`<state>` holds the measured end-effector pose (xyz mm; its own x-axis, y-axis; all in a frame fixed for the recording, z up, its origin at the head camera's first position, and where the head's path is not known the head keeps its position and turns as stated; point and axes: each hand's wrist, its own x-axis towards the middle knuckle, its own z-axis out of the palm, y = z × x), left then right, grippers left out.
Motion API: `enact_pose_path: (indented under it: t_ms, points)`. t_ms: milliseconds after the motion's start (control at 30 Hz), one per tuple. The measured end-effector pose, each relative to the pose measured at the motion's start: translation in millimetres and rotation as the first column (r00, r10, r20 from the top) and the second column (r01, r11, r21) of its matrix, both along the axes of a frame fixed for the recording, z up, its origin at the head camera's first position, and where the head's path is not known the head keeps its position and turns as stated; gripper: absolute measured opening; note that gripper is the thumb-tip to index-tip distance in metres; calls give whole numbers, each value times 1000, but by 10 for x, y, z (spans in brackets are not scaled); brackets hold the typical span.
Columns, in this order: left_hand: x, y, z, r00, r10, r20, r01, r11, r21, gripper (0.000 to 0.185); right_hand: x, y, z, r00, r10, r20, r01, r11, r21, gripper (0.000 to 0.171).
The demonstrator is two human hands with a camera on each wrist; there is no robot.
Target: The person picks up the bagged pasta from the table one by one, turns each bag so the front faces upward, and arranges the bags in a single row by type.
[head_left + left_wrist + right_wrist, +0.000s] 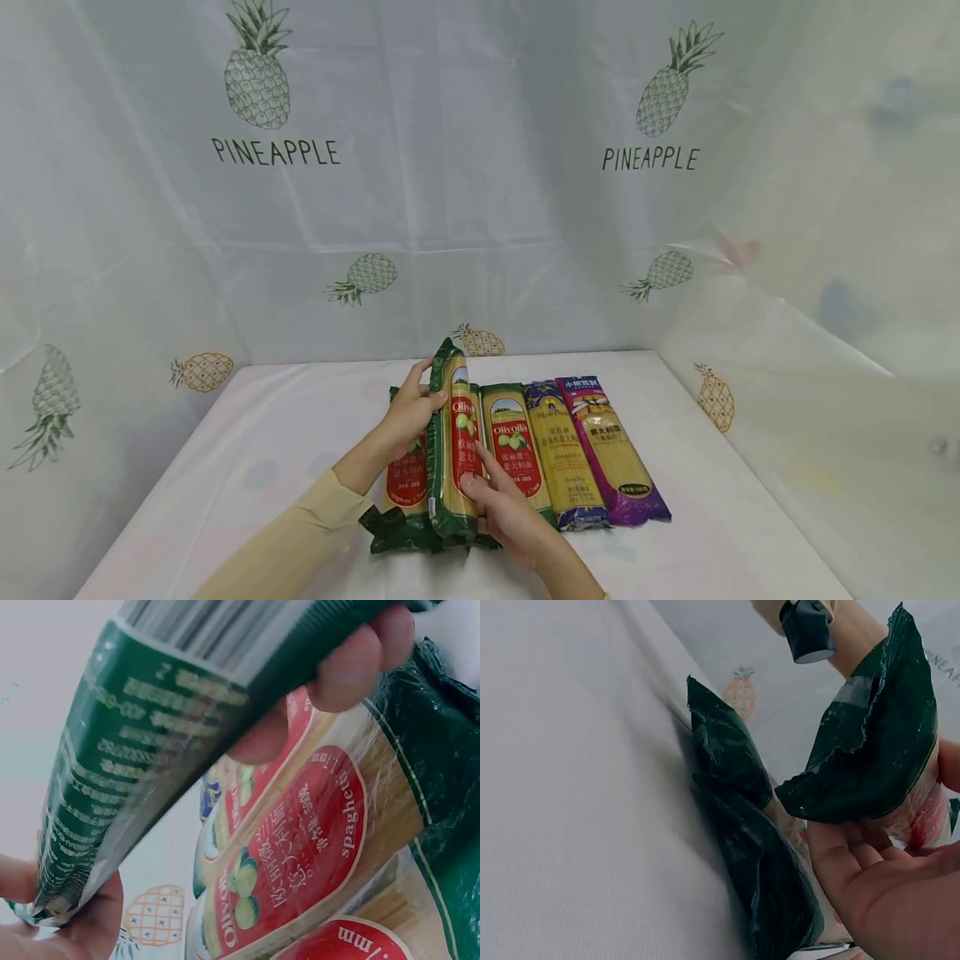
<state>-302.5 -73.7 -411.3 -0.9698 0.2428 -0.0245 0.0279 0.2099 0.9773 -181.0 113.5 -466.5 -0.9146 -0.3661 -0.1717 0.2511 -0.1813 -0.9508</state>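
Observation:
A spaghetti pack (453,450) in green, clear and red wrapping is held tilted up above other packs, its far end raised. My left hand (408,417) grips it near the far end, with the thumb across the front. Lower down, my right hand (513,512) holds the near end, thumb on the red label and fingers beneath. The pack's printed green side (142,742) faces the left wrist camera. In the right wrist view its crimped green end (870,750) juts out past my fingers. Below lie matching Olivoila packs (517,442), one partly covered by the held pack.
To the right in the row lie a yellow and blue spaghetti pack (562,454) and a purple one (611,442). All rest on a table with a white cloth (285,467). A pineapple-print curtain (480,183) stands behind and along both sides.

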Motion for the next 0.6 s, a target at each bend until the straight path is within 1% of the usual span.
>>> enact_pose_path:
  t_ms: [167,267,367,467,600]
  points:
    - [-11,-19,-29,999,-20,28,19,1000,16,71,-18,-32,-29,999,-39,-36,40,999,19,90]
    - [-32,-32,-44,998,-41,41,40,999,22,70,-19,-57,-44,994,-73,-78,75,997,34,89]
    - [-45,-46,-44,997,-69,46,69,998,10,71,-4,-83,-55,986,-110,-125,119,990,75,89]
    - [-43,-63,-20,994,-98,38,99,994,-37,73,17,-107,-52,977,-140,-159,160,980,118,90]
    - [-33,-95,9,991,-134,5,133,980,-149,80,35,-133,-42,968,-171,-181,198,970,141,92]
